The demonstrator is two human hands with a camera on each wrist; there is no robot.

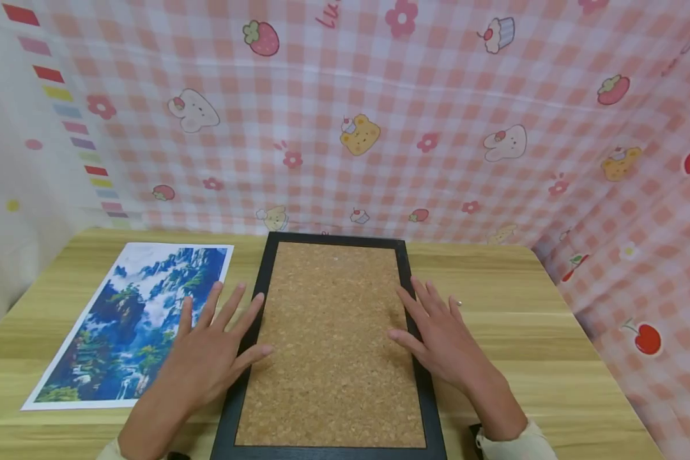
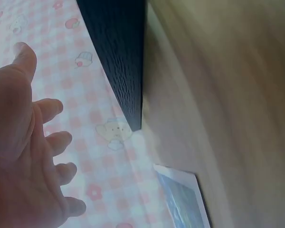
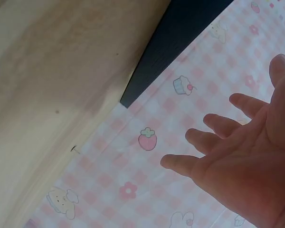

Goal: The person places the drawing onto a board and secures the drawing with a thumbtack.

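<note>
A cork board (image 1: 333,358) in a black frame (image 1: 339,239) lies flat on the table in the head view, centred in front of me. My left hand (image 1: 198,361) hovers over the frame's left side with its fingers spread. On the opposite side, my right hand (image 1: 448,342) is held over the frame's right bar, fingers extended. Both wrist views show the palms raised beside the frame's edge, the left palm (image 2: 19,142) and the right palm (image 3: 247,166) holding nothing. A landscape print (image 1: 121,319) of blue mountains lies to the left, partly covered by my left hand.
The wooden table (image 1: 523,358) extends on both sides of the frame. Behind it hangs a pink checked cloth (image 1: 316,115), which also runs along the right side. A small object (image 3: 74,149) stands out on the tabletop near the far edge in the right wrist view.
</note>
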